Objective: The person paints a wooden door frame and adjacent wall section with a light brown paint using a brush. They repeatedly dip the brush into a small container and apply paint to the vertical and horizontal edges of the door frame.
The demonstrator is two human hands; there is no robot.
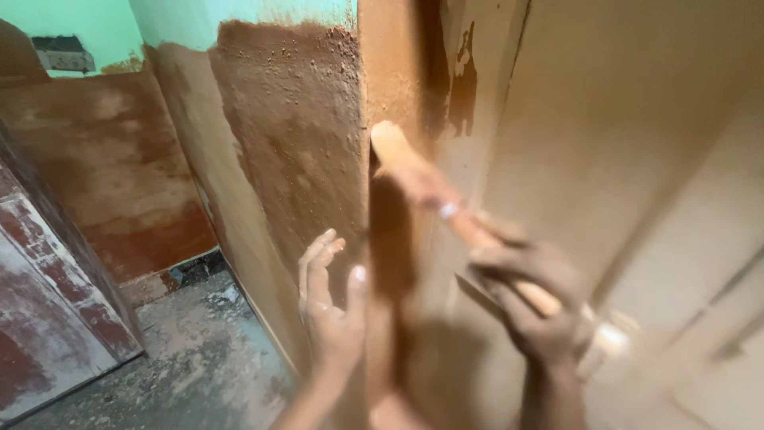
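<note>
Two bare hands work at the outer corner of a brown-plastered wall (294,135), which serves as the landmark here. The right hand (533,299) sits just right of that corner, its grip closed around the pale wooden handle of a trowel-like tool (422,187); the tool slants up and to the left from the hand, and its rounded far end lies against the corner edge, though motion blur keeps the blade's exact shape unclear. A small pale band shows on the tool just above the fingers. The left hand (330,306) is at the foot of the same corner, lower than the tool's tip, its grip open and holding nothing: the fingers are spread and pressed flat on the wet brown face left of the edge, the thumb reaching toward the edge itself. Right of the corner the wall face is a smoother, lighter tan, with a darker patch of plaster (461,87) high up near the edge. Above the brown coat, the wall is painted pale green (239,12). Left of the corner and below it lies a rough grey floor (199,350) strewn with debris, and further left leans a worn red and white panel (48,302)
</note>
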